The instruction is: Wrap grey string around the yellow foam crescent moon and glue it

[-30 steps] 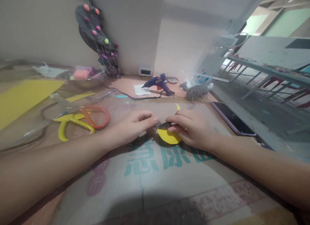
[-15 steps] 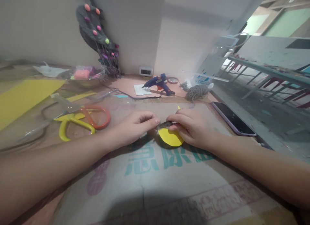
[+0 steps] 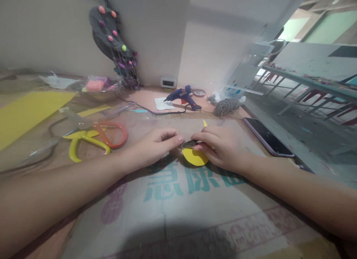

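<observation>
My left hand (image 3: 160,146) is closed, thumb and forefinger pinched at the left end of a small dark grey piece (image 3: 190,143). From the other side my right hand (image 3: 220,145) grips that grey piece together with a yellow piece with a rounded edge (image 3: 195,157), which looks like paper or felt. The yellow piece hangs below the grey one, partly covered by the right fingers. A thin yellow tip (image 3: 205,123) sticks up behind the right hand. Both hands are over a printed cardboard sheet (image 3: 134,222).
Scissors (image 3: 113,144) with orange and yellow handles lie to the left, near a yellow sheet (image 3: 33,110). Behind are a blue glue gun (image 3: 181,94) and grey yarn (image 3: 227,106). A phone (image 3: 267,136) lies at the right edge. A decorated grey crescent (image 3: 104,32) leans on the wall.
The yellow piece has tilted slightly, and a bit less of it shows beside the right fingers. Both hands keep nearly the same place and grip.
</observation>
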`<state>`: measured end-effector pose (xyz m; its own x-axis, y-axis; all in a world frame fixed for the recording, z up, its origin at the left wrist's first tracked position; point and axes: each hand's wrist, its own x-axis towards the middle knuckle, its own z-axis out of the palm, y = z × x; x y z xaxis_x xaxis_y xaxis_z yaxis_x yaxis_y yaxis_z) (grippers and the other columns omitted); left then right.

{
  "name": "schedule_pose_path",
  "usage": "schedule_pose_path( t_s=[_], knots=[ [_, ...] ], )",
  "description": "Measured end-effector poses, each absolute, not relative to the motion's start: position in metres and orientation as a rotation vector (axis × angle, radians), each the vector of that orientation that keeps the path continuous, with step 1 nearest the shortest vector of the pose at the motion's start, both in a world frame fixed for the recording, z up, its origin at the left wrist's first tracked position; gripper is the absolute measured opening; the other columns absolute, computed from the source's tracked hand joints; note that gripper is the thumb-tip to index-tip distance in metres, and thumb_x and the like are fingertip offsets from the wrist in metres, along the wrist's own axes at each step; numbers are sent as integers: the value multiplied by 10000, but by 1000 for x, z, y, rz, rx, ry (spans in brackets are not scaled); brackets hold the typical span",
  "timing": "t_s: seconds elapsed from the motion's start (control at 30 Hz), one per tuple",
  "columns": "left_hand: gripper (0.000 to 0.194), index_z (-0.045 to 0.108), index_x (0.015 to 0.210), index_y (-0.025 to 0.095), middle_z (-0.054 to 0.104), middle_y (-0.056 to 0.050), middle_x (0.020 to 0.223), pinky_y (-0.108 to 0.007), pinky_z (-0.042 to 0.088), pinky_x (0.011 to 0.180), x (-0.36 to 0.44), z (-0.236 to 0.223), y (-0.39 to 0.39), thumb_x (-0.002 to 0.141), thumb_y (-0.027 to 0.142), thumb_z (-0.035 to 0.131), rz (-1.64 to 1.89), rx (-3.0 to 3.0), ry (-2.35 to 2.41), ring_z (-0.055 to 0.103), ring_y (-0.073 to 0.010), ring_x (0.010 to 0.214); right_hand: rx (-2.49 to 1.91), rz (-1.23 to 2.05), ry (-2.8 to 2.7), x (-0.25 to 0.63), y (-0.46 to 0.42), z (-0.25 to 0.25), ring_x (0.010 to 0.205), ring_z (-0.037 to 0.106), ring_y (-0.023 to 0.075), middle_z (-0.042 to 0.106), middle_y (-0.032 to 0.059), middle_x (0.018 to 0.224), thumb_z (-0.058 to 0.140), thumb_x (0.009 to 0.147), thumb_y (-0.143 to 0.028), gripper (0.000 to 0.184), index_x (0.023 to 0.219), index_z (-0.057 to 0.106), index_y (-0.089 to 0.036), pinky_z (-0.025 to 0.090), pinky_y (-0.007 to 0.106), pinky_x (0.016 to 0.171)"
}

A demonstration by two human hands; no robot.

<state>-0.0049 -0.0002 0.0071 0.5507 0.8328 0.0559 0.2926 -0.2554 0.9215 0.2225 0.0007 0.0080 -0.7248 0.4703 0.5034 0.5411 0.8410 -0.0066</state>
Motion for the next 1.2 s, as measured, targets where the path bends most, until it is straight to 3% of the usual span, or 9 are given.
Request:
schedule_pose_path(
  t_s=[1.2],
  knots=[
    [332, 520, 681, 167, 455, 39, 606, -214, 297, 479, -4, 7, 0, 901, 408, 458, 685, 1880, 960, 405, -89, 542, -741, -174, -2529, 223, 0, 7, 670, 497, 150, 578, 49, 760, 460, 958, -328, 256, 1027, 615, -137, 361, 266, 604]
  ],
)
